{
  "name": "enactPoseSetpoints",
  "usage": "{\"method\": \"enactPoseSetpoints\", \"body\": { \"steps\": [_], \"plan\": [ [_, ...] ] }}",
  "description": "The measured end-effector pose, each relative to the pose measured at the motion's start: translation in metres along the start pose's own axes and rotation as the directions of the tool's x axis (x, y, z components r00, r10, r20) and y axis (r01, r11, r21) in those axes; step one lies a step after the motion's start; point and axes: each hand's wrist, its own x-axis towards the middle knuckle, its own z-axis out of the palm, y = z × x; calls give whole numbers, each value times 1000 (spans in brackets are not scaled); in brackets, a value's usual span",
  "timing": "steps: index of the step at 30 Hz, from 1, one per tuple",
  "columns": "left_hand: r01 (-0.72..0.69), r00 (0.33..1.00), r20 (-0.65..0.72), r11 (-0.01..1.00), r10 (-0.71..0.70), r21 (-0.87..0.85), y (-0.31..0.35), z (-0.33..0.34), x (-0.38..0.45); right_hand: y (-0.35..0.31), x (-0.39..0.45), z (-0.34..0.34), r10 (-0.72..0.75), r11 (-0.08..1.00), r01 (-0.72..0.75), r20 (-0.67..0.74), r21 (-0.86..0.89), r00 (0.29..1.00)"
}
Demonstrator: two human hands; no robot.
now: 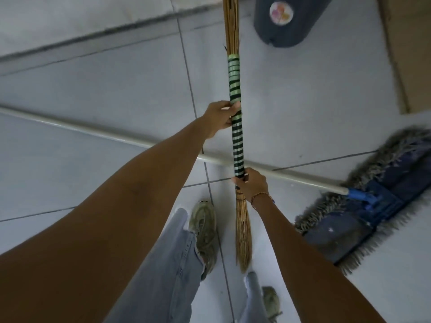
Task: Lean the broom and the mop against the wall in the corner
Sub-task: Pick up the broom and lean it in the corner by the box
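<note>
Both hands grip the broom (236,127), left hand (221,117) farther along than right hand (253,185); its long axis crosses the mop (363,203) pole on the floor.

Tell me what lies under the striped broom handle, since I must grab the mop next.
The mop's white pole lies on the tiled floor, crossing beneath the broom. The crossing stretch is covered by the handle and the right hand.

broom (236,127) held in both hands | mop (363,197) flat on floor
</note>
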Motion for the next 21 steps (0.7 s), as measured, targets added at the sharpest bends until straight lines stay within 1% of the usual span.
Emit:
{"method": "enactPoseSetpoints", "body": {
  "steps": [2, 5, 9, 11, 14, 17, 21],
  "plan": [
    [-38, 999, 35, 999, 38, 0, 30, 8, -42, -13, -32, -23, -6, 1000, 6, -10, -11, 1000],
    [-76, 991, 110, 997, 75, 3, 83, 22, -116, -43, -91, -65, 10, 1000, -10, -22, 16, 1000],
    [-137, 976, 174, 991, 132, 13, 168, 36, -214, -98, -175, -127, 7, 999, -4, -96, 36, 995],
    [-190, 959, 223, 980, 173, 58, 215, 43, -266, -124, -219, -155, -6, 999, 13, -141, 47, 990],
    [-258, 932, 296, 955, 207, 146, 266, 53, -326, -151, -272, -186, -6, 996, 23, -199, 85, 980],
    [-333, 897, 372, 918, 238, 215, 296, 75, -372, -160, -311, -210, -23, 992, 50, -226, 115, 974],
    [-396, 846, 466, 890, 259, 224, 310, 131, -416, -139, -356, -246, -8, 986, 53, -276, 157, 961]
  ]
}}
